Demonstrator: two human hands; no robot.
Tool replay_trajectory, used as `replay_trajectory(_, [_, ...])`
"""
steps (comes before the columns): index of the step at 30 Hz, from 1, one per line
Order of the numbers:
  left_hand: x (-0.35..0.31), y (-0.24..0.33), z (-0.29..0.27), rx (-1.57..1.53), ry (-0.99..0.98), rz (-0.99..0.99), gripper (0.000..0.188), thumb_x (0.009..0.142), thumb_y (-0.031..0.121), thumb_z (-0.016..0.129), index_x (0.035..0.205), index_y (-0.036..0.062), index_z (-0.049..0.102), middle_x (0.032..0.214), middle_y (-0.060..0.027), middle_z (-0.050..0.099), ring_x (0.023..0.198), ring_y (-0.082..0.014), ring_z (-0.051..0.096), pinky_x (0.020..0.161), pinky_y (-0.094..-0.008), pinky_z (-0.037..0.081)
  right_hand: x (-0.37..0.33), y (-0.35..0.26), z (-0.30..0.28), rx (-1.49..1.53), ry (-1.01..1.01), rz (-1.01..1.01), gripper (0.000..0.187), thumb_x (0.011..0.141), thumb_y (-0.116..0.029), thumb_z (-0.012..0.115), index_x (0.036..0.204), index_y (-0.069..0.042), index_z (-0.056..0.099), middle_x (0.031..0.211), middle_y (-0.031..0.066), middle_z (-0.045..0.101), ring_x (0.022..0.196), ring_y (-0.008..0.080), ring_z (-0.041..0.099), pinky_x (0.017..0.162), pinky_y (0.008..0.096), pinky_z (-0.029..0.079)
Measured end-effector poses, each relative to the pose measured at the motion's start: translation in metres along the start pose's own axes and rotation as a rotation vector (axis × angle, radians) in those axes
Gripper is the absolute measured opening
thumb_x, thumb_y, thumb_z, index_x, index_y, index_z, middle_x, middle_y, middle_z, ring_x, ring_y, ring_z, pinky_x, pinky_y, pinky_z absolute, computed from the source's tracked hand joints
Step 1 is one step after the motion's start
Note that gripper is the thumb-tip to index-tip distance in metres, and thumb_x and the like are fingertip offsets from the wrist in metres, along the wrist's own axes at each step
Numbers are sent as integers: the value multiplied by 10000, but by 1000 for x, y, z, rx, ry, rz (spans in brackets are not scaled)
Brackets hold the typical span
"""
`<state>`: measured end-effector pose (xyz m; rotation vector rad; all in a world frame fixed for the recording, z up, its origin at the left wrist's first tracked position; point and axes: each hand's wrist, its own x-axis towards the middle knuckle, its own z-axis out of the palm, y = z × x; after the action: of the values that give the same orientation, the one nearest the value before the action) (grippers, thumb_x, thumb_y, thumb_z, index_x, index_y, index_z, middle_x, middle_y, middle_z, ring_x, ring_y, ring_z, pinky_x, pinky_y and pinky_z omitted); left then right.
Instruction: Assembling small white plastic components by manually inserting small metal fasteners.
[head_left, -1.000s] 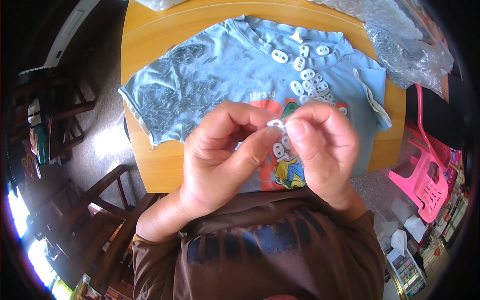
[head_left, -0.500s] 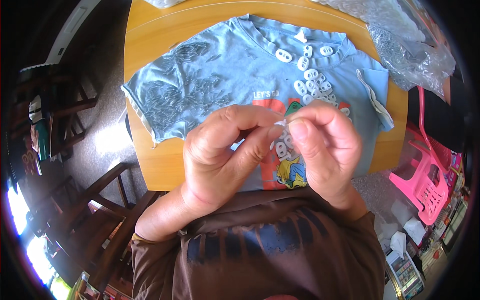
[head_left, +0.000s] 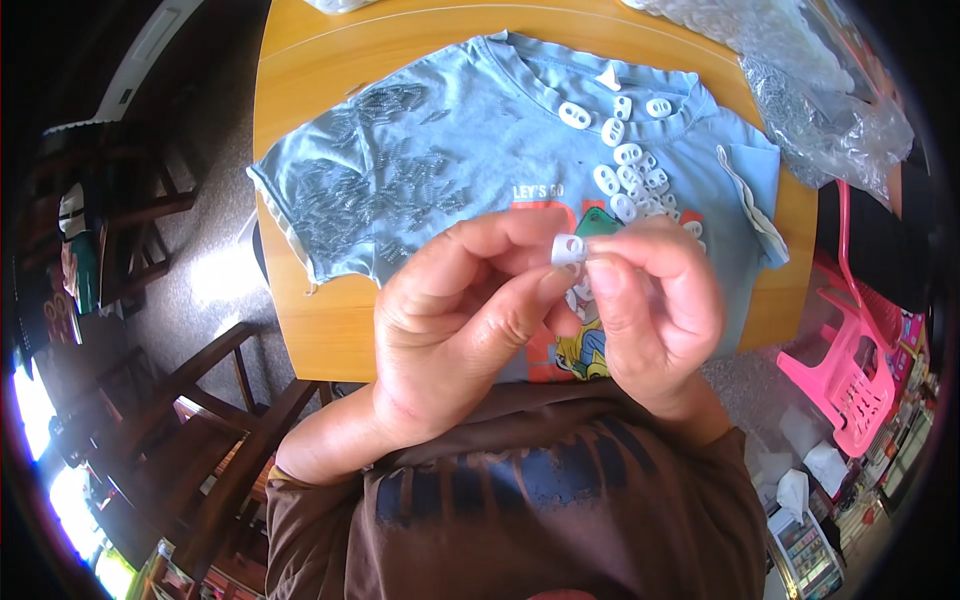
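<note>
Between my two hands is a small white plastic cord lock (head_left: 568, 249) with a round hole facing up. My right hand (head_left: 665, 300) pinches its right side between thumb and forefinger. The thumb and forefinger of my left hand (head_left: 450, 320) close in on its left side. Both hands are above a light blue T-shirt (head_left: 450, 130) spread on the table. Several white two-holed pieces (head_left: 628, 178) lie in a loose trail from the collar down the shirt's front. Many small metal springs (head_left: 400, 195) are scattered over the shirt's left part.
The shirt covers much of a wooden table (head_left: 320, 60). Clear plastic bags (head_left: 810, 100) with white pieces sit at the far right corner. A pink plastic chair (head_left: 850, 370) stands on the right, and dark wooden chairs (head_left: 200, 400) are at the left.
The white cord lock has turned between my fingers, so its hole now shows. My fingertips have spread slightly apart around it, and the view has shifted a little.
</note>
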<state>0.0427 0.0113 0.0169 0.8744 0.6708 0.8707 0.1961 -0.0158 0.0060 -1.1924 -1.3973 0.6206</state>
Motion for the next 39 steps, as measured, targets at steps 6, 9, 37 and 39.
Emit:
replay_trajectory(6, [-2,-7,3,-17,3,20,323,856,-46,524,1173,-29,470,916,-84,599,735,-104,589,626,-205,484,-3,1,1,53,-6,34,66,807,-21,596,855,19,576,704,82,602,568,151,551,515,250,421])
replay_trajectory(9, [-3,-10,5,3,31,92,306,845,-61,531,1147,-26,497,901,-85,598,732,-111,592,622,-213,488,-6,-4,3,125,1,136,57,828,-30,580,850,20,567,711,71,589,588,126,553,515,241,419])
replay_trajectory(37, [-6,-7,-7,85,-36,57,216,832,-53,557,1044,-29,525,896,-64,600,711,-94,589,624,-210,495,2,-11,1,54,-145,105,35,823,-3,565,847,23,563,678,74,575,530,116,566,490,222,413])
replay_trajectory(39, [-7,-6,-9,123,-28,80,210,828,-52,563,1034,-27,533,884,-60,603,704,-93,590,620,-211,496,3,-10,0,19,-161,58,32,825,-5,564,844,20,563,670,73,574,525,120,563,488,225,413])
